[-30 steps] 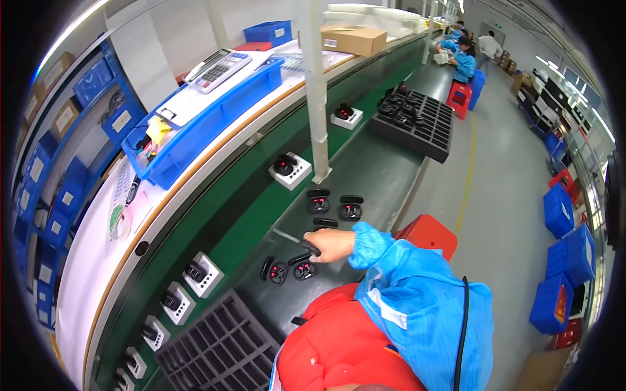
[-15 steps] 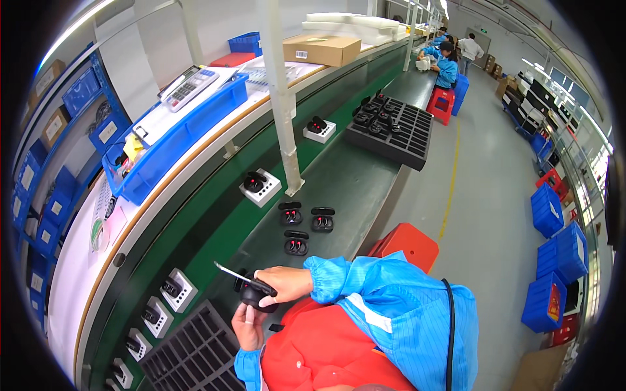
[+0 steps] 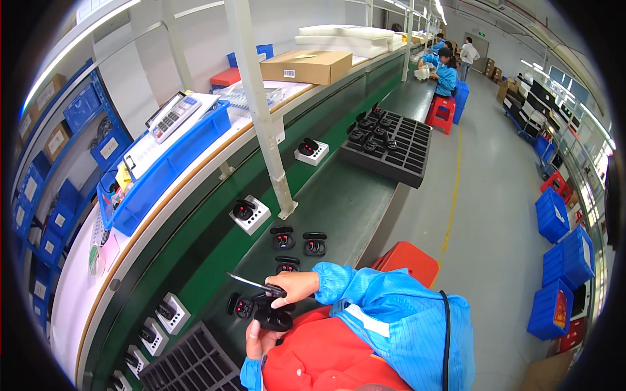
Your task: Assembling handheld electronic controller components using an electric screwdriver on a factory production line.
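My left hand [image 3: 259, 337] is closed around a rounded black earbud case [image 3: 272, 318] close to my body. Just above it, my right hand [image 3: 295, 287] grips a thin silver tool with a dark handle [image 3: 248, 281], its metal end pointing left; the exact kind is unclear. Beside the held case, an open earbud case [image 3: 241, 305] stands on the dark bench with red lights inside. Beyond my right hand are more open lit cases: one at the left [image 3: 283, 238], one at the right [image 3: 315, 244], and one partly covered by my hand [image 3: 287, 265].
White blocks with holes [image 3: 253, 216] carry black cases along the green strip. A black compartment tray [image 3: 189, 365] lies at lower left, another [image 3: 391, 140] farther along the bench. A white post [image 3: 261, 117] rises by the shelf. A red stool [image 3: 407, 262] stands right; co-workers sit far off.
The view has shifted slightly. My left hand and the held case have moved down and right, nearer my body. The open case beside them now shows more fully.
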The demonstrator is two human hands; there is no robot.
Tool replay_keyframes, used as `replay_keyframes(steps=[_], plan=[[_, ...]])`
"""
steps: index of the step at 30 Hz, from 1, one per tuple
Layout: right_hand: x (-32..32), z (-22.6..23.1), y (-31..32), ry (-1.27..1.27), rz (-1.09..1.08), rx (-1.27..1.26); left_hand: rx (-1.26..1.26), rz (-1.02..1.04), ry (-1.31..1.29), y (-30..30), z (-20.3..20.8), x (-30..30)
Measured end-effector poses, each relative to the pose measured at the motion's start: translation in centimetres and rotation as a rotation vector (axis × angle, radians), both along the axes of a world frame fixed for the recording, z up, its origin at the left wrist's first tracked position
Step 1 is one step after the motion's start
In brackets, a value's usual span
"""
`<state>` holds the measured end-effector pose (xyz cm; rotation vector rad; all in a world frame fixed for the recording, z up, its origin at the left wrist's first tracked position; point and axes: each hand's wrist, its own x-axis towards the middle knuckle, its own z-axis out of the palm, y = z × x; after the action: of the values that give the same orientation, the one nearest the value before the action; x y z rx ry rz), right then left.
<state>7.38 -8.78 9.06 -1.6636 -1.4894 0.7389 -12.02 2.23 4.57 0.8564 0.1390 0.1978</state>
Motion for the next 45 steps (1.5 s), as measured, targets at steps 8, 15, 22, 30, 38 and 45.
replay_keyframes(steps=[8, 15, 22, 30, 38, 45], plan=[[1.5, 0.5, 0.8, -0.05, 0.053, 0.038, -0.282, -0.066, 0.214, 0.8, -3.5, 1.0], [3.7, 2.3, 0.0, 0.026, 0.506, -0.109, -0.478, 0.503, 0.175, 3.8, -6.0, -2.3], [2.7, 1.6, 1.3, 0.075, 0.652, -0.392, -0.153, 0.748, 0.152, 2.4, -4.3, -1.7], [2.9, 1.8, 2.1, 0.082, 0.777, -0.351, 0.004, 0.861, 0.148, 2.3, -4.7, -1.5], [3.4, 1.1, 2.1, 0.14, 0.749, -0.353, 0.061, 0.845, 0.157, 2.7, -3.8, -0.8], [3.6, 1.0, 2.1, 0.15, 0.749, -0.343, 0.125, 0.824, 0.157, 3.4, -4.9, -0.4]])
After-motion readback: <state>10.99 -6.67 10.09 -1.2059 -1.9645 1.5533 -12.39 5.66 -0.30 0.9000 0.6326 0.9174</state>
